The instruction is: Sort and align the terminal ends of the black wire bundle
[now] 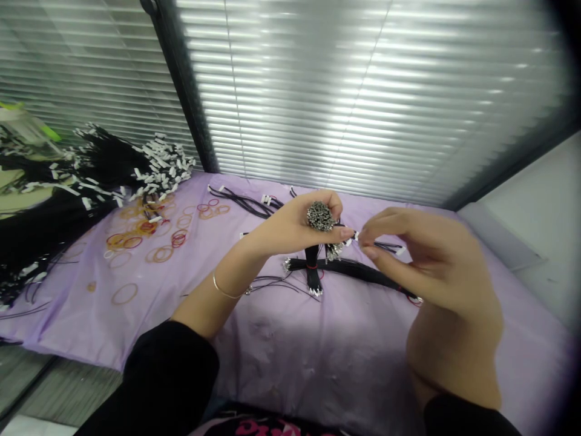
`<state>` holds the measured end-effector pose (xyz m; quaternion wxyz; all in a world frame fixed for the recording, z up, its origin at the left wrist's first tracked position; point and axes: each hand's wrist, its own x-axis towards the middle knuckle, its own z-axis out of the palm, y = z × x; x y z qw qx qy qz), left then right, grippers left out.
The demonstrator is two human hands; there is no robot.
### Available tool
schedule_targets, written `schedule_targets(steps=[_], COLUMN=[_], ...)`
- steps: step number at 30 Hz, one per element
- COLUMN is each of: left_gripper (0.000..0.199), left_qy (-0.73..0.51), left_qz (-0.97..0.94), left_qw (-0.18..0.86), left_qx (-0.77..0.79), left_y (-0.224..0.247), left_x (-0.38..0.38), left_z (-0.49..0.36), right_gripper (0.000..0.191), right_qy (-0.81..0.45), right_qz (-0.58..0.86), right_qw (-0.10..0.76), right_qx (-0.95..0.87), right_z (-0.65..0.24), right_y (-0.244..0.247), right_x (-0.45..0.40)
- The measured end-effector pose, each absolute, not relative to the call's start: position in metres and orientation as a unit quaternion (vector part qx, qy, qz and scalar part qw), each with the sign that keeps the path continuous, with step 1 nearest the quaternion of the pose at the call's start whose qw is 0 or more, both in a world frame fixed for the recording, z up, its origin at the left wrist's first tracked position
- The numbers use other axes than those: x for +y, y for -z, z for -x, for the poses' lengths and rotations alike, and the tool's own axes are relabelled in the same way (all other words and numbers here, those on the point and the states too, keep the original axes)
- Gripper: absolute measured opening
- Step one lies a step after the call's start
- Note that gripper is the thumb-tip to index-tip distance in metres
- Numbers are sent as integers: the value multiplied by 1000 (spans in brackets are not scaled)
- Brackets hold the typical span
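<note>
Left hand (290,227) hides most of the black wire bundle (312,266); its metal terminals (320,217) are too small to count. Right fingers (385,227) mask the white connector (356,236). Heap of black wires (54,181) cut off at left edge; pink-patterned fabric (265,427) cut off at bottom.

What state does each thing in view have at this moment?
Left hand: closed around a wire bundle.
Wire bundle: gathered tightly, metal ends up.
Right hand: pinching a white connector.
White connector: held between fingertips.
Rubber bands: lying loose.
Window blinds: closed.
Lilac sheet: spread out, wrinkled.
</note>
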<state>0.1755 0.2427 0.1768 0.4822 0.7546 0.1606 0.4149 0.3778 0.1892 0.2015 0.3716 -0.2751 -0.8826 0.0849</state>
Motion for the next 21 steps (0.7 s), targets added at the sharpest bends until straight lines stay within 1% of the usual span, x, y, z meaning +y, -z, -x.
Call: schedule_targets(steps=[3,5,11,21], left_gripper=[29,28,29,27], left_qy=[-410,-403,-364,-361], left_qz=[-766,-772,-791,-801], left_qw=[471,470,475,465], left_qx=[150,142,129,107], left_y=[-176,-176,-179,-181], left_x=[242,241,235,232], left_z=[-176,-176,-176,-175], right_gripper=[22,23,21,18], right_qy=[-63,-53,-46,-53], right_qz=[290,281,253,236], right_qw=[449,468,472,459], right_qx=[-843,-837,-844,-855], right_z=[-376,-370,-357,-356], right_y=[-202,-199,-191,-191], right_x=[185,184,188,187])
